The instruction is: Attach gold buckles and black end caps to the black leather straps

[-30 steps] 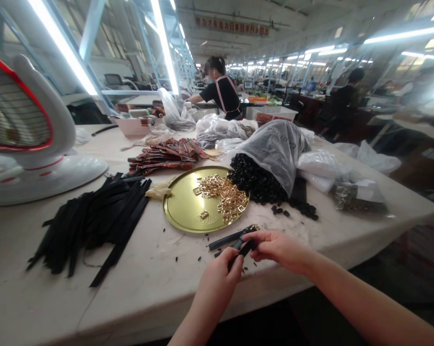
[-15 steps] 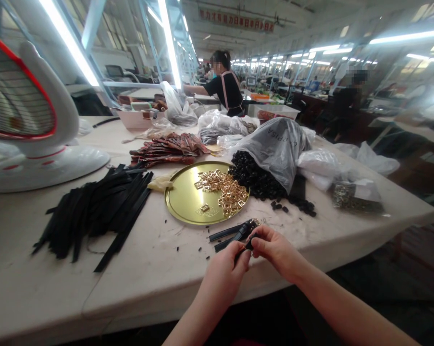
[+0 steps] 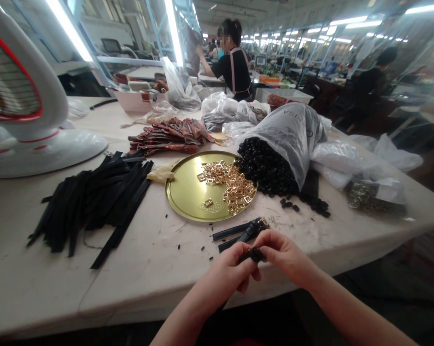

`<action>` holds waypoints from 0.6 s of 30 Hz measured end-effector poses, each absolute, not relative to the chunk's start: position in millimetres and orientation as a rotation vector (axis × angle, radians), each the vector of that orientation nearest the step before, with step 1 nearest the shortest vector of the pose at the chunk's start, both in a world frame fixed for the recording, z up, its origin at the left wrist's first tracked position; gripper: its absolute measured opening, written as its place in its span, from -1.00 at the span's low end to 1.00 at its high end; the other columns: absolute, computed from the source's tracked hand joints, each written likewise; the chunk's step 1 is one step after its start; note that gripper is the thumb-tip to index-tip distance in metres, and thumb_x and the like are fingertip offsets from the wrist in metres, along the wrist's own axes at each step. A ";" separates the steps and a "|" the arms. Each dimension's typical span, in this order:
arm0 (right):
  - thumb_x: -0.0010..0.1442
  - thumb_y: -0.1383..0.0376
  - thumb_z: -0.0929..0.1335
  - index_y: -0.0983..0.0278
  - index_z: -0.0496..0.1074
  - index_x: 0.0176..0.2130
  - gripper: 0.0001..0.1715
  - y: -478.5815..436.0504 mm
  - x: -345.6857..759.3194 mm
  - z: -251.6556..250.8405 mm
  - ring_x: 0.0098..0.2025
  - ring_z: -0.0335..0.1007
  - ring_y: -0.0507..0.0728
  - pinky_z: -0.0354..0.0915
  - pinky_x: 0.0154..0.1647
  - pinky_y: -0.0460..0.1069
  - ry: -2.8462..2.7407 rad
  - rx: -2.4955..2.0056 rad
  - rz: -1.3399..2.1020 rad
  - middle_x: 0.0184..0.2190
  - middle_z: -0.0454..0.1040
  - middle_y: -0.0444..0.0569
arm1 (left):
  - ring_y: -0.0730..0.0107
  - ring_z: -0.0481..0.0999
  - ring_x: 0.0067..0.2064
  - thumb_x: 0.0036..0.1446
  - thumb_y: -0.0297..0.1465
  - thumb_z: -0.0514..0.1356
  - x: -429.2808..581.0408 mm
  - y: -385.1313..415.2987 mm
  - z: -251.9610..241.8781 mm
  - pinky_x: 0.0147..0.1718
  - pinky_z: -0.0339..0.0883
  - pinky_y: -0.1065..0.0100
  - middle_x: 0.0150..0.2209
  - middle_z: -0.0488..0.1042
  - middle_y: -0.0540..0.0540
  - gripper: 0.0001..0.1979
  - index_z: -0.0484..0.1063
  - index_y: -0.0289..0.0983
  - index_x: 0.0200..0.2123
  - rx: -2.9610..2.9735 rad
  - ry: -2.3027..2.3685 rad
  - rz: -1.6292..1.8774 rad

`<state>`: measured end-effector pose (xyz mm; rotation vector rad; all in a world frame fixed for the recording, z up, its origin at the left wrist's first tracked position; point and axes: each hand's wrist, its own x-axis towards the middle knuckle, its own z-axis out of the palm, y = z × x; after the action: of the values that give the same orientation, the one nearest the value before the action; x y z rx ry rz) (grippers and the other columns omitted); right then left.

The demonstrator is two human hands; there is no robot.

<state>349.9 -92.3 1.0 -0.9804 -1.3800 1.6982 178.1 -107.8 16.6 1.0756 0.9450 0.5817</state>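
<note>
Near the table's front edge, my left hand (image 3: 234,266) and my right hand (image 3: 283,254) meet, both with closed fingers. Pinched between their fingertips is a short dark piece of black strap (image 3: 255,253); most of its length is hidden by the left hand, and fine detail is blurred. Just beyond the hands lie a few finished black straps (image 3: 243,233) with gold buckles at one end. Behind these, a round gold tray (image 3: 188,192) carries a heap of small gold buckles (image 3: 234,187). Small black loops (image 3: 270,170) spill from a plastic bag (image 3: 291,139) to the right of the tray.
A pile of long black strips (image 3: 97,202) lies on the left, before a white fan (image 3: 40,149). Brown-red strips (image 3: 169,137) and plastic bags (image 3: 224,110) sit farther back. A bag of metal parts (image 3: 368,194) is at right. A co-worker (image 3: 234,65) stands beyond the table.
My hands have turned the dark piece between their fingertips, with the left fingers now curled below it. The view has tilted down slightly. The co-worker's arm has risen.
</note>
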 end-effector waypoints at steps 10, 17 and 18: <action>0.17 0.23 0.27 0.24 0.34 -0.31 -0.88 -86.1 361.4 15.4 -0.08 0.21 0.11 0.13 0.00 0.05 -1.991 -0.826 1.622 -0.16 0.25 -0.02 | 0.46 0.39 -0.56 -0.09 -0.36 0.19 178.5 -108.7 -18.4 -0.62 0.21 0.46 -0.51 0.39 0.05 -0.82 0.24 -0.26 -0.40 1.189 1.127 0.444; 0.19 0.27 0.23 0.27 0.23 -0.35 -0.89 -96.7 369.6 9.9 -0.19 0.24 0.08 0.18 -0.16 -0.03 -2.140 -0.999 1.635 -0.19 0.32 -0.05 | 0.34 0.42 -0.32 -0.04 -0.29 0.17 165.1 -117.3 5.9 -0.38 0.22 0.39 -0.36 0.47 0.03 -0.81 0.38 -0.20 -0.31 1.565 1.245 0.295; 0.18 0.27 0.24 0.27 0.23 -0.36 -0.89 -98.4 370.1 10.8 -0.26 0.24 0.05 0.19 -0.23 -0.06 -2.183 -1.036 1.655 -0.25 0.33 -0.08 | 0.34 0.42 -0.30 -0.04 -0.30 0.17 164.3 -119.6 9.7 -0.35 0.22 0.39 -0.33 0.47 0.03 -0.81 0.39 -0.19 -0.29 1.566 1.232 0.280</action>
<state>370.1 -98.4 10.8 -1.0364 -2.1830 1.6546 164.3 -119.6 9.7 1.5664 1.2324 0.2795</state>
